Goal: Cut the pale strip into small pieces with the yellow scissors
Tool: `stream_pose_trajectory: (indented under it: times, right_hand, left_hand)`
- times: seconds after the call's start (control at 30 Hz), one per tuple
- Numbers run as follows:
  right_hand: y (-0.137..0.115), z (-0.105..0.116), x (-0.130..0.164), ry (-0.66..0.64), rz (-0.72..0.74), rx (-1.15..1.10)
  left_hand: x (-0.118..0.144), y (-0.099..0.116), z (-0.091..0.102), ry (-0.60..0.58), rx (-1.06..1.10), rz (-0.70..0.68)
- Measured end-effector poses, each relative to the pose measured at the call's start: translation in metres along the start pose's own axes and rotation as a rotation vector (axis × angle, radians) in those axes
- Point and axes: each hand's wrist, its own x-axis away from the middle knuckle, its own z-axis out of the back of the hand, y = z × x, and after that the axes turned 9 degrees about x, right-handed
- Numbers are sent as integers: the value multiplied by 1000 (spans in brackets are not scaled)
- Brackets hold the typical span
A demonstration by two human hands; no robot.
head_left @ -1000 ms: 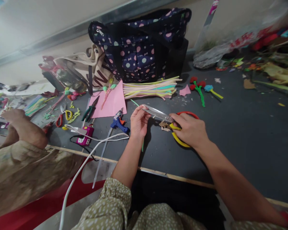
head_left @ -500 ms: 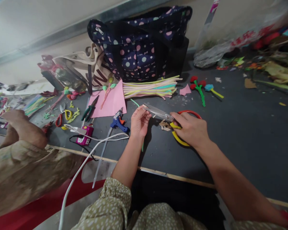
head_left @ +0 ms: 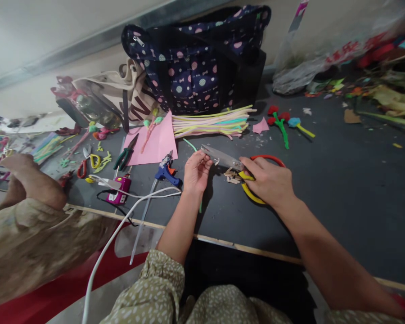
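The right hand (head_left: 268, 182) is wrapped around the red-and-yellow handles of a pair of scissors (head_left: 238, 168), fingers closed on the loops, just right of the picture's centre. The steel blades run out toward ten o'clock from that hand and look close to shut, though motion blur makes this hard to tell. The left hand (head_left: 195, 171) meets the blade tips, its fingers pinched together on a thin green strip (head_left: 200, 207) whose end shows below the wrist, toward six o'clock. Between the two hands, under the blades, a small heap of tan cuttings (head_left: 232, 176) lies on the dark table (head_left: 340, 189). At nine o'clock from the left hand sits a blue glue gun (head_left: 168, 173), and beyond it a magenta glue gun (head_left: 119, 189) with a white cable (head_left: 121, 234) trailing off toward seven o'clock. At twelve o'clock lies a bundle of pastel strips (head_left: 211, 123), with a pink sheet (head_left: 155, 144) at eleven and a dotted navy bag (head_left: 195, 67) behind them. Another person's sleeve (head_left: 30, 247) fills the far nine o'clock edge.
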Motion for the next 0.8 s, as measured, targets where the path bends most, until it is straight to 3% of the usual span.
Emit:
stream_pose_trajectory:
  times: [0.8]
  right_hand:
    - [-3, -1, 1, -31, 22, 8]
  left_hand:
    - [0, 0, 2, 16, -75, -49]
